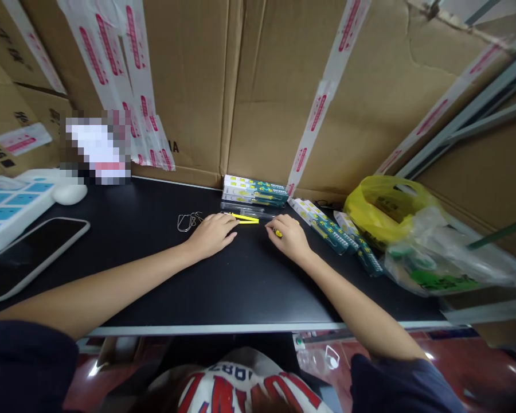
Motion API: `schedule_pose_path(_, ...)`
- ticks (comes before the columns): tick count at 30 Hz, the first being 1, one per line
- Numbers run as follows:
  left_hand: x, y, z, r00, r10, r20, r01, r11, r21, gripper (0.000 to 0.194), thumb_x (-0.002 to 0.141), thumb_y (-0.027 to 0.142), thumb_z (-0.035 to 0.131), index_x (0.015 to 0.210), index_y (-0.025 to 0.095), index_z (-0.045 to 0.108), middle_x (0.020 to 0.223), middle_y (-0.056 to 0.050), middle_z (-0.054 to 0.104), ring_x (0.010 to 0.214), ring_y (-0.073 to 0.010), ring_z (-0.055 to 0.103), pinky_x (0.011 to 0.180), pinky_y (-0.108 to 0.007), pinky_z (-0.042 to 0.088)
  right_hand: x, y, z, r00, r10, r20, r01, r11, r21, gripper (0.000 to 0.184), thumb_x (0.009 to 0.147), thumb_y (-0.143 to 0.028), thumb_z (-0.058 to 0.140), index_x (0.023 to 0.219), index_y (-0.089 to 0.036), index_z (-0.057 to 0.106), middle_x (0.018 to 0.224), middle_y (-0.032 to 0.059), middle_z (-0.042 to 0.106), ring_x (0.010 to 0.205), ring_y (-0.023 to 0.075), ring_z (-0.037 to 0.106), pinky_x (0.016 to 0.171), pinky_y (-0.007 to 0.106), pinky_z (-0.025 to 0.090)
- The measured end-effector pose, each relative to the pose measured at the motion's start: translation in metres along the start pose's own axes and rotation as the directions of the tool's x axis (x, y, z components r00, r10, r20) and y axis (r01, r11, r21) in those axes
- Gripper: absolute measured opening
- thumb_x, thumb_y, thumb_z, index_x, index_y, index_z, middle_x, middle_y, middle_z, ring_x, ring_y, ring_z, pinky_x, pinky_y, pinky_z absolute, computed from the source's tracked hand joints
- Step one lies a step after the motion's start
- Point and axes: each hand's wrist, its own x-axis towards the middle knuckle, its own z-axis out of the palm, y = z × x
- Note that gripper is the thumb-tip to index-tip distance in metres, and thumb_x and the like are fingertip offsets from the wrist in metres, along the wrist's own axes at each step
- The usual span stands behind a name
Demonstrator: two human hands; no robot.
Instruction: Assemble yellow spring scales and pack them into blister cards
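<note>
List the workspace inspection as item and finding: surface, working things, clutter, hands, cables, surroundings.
Surface: black tabletop, pale front edge
Working things: yellow strip, small yellow piece, small boxes behind and right
Clutter: phone left, yellow bag and clear bag right
Hands: left hand at the strip, right hand on the small piece
Cables: power strip left; cord unclear
Surroundings: taped cardboard behind

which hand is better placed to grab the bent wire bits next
Left, I'd say. The left hand is right beside the bent wire bits, though its fingertips are at the yellow strip. The right hand is farther off, with a small yellow piece at its fingers.
</note>
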Motion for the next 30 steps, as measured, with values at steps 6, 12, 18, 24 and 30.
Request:
schedule_pose_path(6,-0.002,-0.001,-0.001,1.000,0.017,0.011,-0.017,0.999,-0.034,0.030,0.092,0.021,0.048,0.117,0.018,0.063,0.098,-0.008,0.065,0.095,-0.0221,0.057,0.082,-0.036,0.047,-0.001,-0.006,0.003,0.997,-0.054,0.047,0.052,0.998,0.037,0.018,0.093,-0.024,0.048,0.096,-0.019,0.065,0.092,0.0076,0.065,0.086,0.0212,0.057,0.077,0.034,0.044)
schedule_pose_path(12,-0.003,-0.004,-0.001,0.996,0.084,-0.037,-0.089,0.978,-0.191,0.036,0.093,0.017,0.042,0.125,0.020,0.058,0.101,-0.008,0.062,0.097,-0.0208,0.058,0.085,-0.037,0.048,-0.001,-0.006,0.003,0.986,-0.043,0.163,0.045,0.999,-0.012,0.030,0.091,-0.028,0.052,0.118,-0.018,0.059,0.104,0.0114,0.062,0.093,0.0254,0.054,0.081,0.038,0.043)
schedule_pose_path(18,-0.005,-0.004,-0.002,0.985,0.147,-0.086,-0.164,0.958,-0.236,0.038,0.094,0.017,0.040,0.128,0.021,0.055,0.105,-0.009,0.062,0.100,-0.0208,0.058,0.085,-0.037,0.048,0.000,-0.003,0.004,0.977,-0.026,0.212,0.035,0.999,-0.039,0.021,0.094,-0.029,0.048,0.102,-0.018,0.065,0.093,0.0098,0.063,0.088,0.0233,0.052,0.077,0.035,0.039)
schedule_pose_path(24,-0.006,-0.001,-0.005,0.979,0.199,-0.032,-0.201,0.975,-0.092,0.031,0.095,0.022,0.040,0.115,0.021,0.063,0.094,-0.006,0.065,0.090,-0.0196,0.060,0.079,-0.034,0.045,-0.003,-0.016,0.003,0.976,-0.084,0.202,0.085,0.996,0.003,0.021,0.096,-0.030,0.047,0.098,-0.018,0.064,0.087,0.0073,0.065,0.082,0.0206,0.051,0.072,0.032,0.037)
schedule_pose_path(30,-0.009,0.001,-0.005,0.971,0.237,-0.018,-0.238,0.965,-0.113,0.029,0.097,0.030,0.040,0.109,0.021,0.064,0.092,-0.004,0.066,0.086,-0.0165,0.060,0.078,-0.029,0.046,-0.007,-0.031,0.006,0.977,-0.102,0.187,0.081,0.990,0.117,0.009,0.091,-0.023,0.053,0.090,-0.019,0.061,0.081,0.0044,0.064,0.077,0.0188,0.052,0.068,0.029,0.038)
